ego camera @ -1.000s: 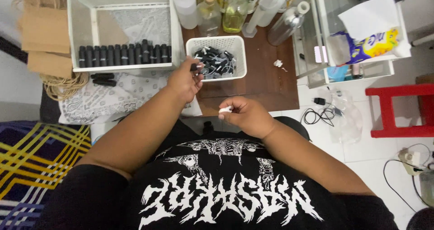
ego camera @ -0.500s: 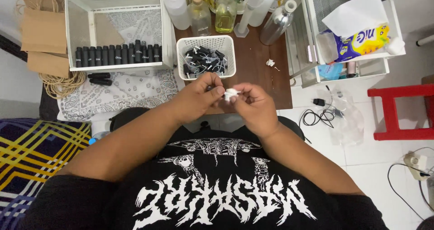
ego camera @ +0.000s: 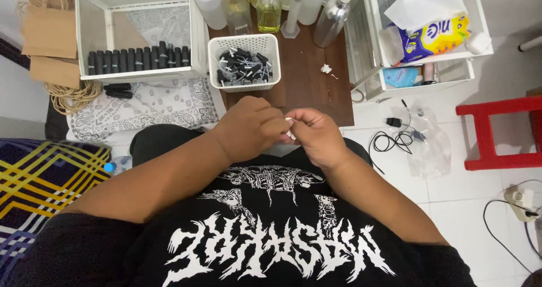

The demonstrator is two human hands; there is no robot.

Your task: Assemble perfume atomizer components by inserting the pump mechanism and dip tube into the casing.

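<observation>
We see two hands meeting just above the lap: the left hand [ego camera: 251, 128] and the right hand [ego camera: 317, 136], fingertips pinched together on one small white piece [ego camera: 289, 127] held between them; what the piece is we cannot tell, it is too small. Beyond the hands, on the brown table [ego camera: 307, 84], stands one white perforated basket [ego camera: 244, 62] heaped with small black parts, too tangled for us to count; behind it we count about six bottles, among them a yellowish glass bottle [ego camera: 269, 7] and a silver bottle [ego camera: 331, 17]. To the left, one white open crate [ego camera: 135, 30] holds a row of roughly a dozen black tubes [ego camera: 137, 58]; two more black tubes [ego camera: 117, 90] lie outside it on a patterned white cloth [ego camera: 141, 106]. To the right, a white shelf unit [ego camera: 420, 38] carries one tissue pack [ego camera: 432, 36], rectangular, blue and yellow, white sheet sticking up; one light blue packet [ego camera: 400, 77] lies on the shelf below.
</observation>
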